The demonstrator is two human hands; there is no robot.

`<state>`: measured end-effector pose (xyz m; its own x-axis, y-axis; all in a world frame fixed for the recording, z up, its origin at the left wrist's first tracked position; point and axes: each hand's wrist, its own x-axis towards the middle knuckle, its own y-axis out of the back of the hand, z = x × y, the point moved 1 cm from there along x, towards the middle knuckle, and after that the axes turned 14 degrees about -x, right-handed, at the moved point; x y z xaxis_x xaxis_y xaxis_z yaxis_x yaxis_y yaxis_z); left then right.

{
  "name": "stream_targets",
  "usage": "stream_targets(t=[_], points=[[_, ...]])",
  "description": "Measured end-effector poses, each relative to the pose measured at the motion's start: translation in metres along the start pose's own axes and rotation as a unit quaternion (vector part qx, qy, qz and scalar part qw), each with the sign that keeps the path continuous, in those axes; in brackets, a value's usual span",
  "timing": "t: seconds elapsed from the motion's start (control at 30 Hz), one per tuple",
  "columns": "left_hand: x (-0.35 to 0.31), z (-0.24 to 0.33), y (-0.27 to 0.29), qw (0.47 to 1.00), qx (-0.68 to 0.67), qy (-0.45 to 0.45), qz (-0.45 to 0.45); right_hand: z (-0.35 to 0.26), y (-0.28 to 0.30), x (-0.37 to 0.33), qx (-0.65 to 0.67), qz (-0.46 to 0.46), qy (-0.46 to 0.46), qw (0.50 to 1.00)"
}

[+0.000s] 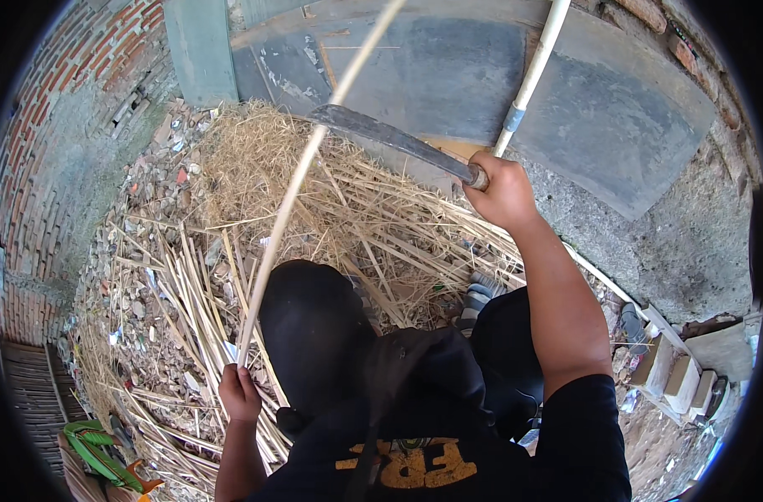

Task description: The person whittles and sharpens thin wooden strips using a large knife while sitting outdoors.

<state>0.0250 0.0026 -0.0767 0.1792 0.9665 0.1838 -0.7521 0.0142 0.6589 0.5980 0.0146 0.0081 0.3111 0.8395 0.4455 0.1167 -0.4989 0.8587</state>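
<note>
My left hand (241, 393) is closed round the lower end of a long, pale bamboo strip (288, 205), which slants up and away to the top of the picture. My right hand (502, 191) grips the handle of a machete (398, 140), raised out in front with its dark blade pointing left. Near its tip, the blade crosses the strip; I cannot tell whether the two touch. Below them lies a heap of dry, curly shavings (252, 159). Many split bamboo strips (189, 289) are strewn around my left hand and across the ground ahead.
A brick wall (80, 75) rises on the left. Grey panels (448, 67) lean at the back, with a white pipe (536, 75) before them. Wooden pieces (681, 381) stand at right. Rubble (139, 309) covers the ground; a green object (97, 452) lies lower left.
</note>
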Motion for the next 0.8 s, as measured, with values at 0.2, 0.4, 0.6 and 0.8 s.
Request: stream_targets(t=[0.2,0.4,0.6,0.8], points=[[-0.042,-0.085,-0.003,0.984,0.018,0.145,0.099,0.002,-0.009,0.002,0.043,-0.017,-0.024,0.999],[-0.075,-0.150,-0.009,0.948,0.102,0.265,0.140,0.011,-0.013,-0.001,0.019,-0.070,-0.045,0.996],[-0.106,-0.188,0.005,0.909,0.114,0.359,0.179,0.010,-0.019,0.000,0.008,-0.162,-0.092,0.982],[-0.112,-0.186,0.005,0.838,0.149,0.518,0.089,0.007,-0.021,0.001,-0.008,-0.199,-0.089,0.976]])
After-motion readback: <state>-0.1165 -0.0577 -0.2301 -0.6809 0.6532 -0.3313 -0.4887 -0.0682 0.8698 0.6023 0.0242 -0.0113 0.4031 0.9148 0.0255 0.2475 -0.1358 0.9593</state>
